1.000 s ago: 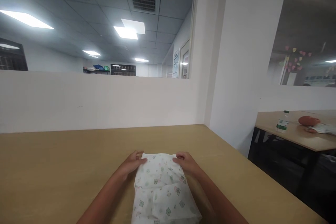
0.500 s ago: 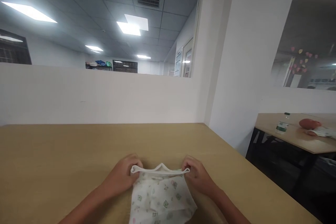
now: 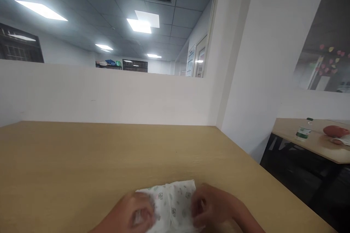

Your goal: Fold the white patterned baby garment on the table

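Note:
A folded white cloth with a small green and pink print (image 3: 172,202) lies on the wooden table (image 3: 82,160) near its front edge, partly cut off by the bottom of the view. My left hand (image 3: 135,213) grips the cloth's left side. My right hand (image 3: 212,205) grips its right side. Both hands are blurred with motion, and the cloth is bunched into a short bundle between them.
A low white partition wall (image 3: 104,94) runs along the table's far edge, and a white pillar (image 3: 259,62) stands at the right. Beyond it a second table (image 3: 314,142) carries a water bottle (image 3: 304,131) and a reddish round object (image 3: 333,131).
My hands lifted the cloth's far edge and brought it toward me, folding the cloth shorter. The cloth and both hands now sit lower in view, and the camera has tilted up.

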Tool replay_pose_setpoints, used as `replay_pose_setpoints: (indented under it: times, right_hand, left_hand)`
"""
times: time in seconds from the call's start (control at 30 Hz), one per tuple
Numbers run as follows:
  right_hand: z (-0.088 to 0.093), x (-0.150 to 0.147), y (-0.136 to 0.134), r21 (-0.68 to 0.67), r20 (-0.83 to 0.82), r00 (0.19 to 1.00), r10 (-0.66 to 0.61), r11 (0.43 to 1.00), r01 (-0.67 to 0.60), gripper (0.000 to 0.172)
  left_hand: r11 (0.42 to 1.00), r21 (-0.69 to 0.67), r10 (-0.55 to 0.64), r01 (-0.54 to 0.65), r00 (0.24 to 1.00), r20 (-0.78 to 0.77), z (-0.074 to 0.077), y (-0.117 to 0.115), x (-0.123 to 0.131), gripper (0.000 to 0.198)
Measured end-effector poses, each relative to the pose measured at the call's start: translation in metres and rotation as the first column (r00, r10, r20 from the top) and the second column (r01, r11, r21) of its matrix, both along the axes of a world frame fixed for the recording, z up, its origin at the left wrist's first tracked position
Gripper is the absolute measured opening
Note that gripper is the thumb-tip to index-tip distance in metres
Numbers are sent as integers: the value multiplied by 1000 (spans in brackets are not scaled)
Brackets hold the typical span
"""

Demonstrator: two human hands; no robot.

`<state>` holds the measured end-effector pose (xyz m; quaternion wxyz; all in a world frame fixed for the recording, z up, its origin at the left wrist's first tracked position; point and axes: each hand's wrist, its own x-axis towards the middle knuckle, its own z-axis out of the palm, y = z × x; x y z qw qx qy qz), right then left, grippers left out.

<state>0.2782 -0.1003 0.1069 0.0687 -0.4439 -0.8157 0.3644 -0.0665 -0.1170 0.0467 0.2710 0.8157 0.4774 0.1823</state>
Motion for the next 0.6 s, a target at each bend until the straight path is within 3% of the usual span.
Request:
replay_pose_setpoints:
  times: [0.1,0.2,0.3,0.43,0.6]
  right_hand:
    - [-11,-8,11,199,-156,986,-58,976,89,13]
    - [-38,-25,22,440,-315,941,-121,860,257,23]
    - [-69,-41,24,582,-181,958,-224,761,287,40]
    - [-89,-48,19,555,123,952,-279,815,167,61]
    - [-85,-39,16,492,202,942,-269,859,140,67]
  left_hand:
    - [976,139,168,-167,986,6,-15,13,4,58]
    - [938,241,267,-250,963,-44,-28,19,10,68]
    - [947,219,266,-237,957,-115,-36,18,16,67]
    - [983,108,171,-147,948,-268,-39,16,16,80]
    - [994,53,104,-91,915,-391,-42,19,9,93]
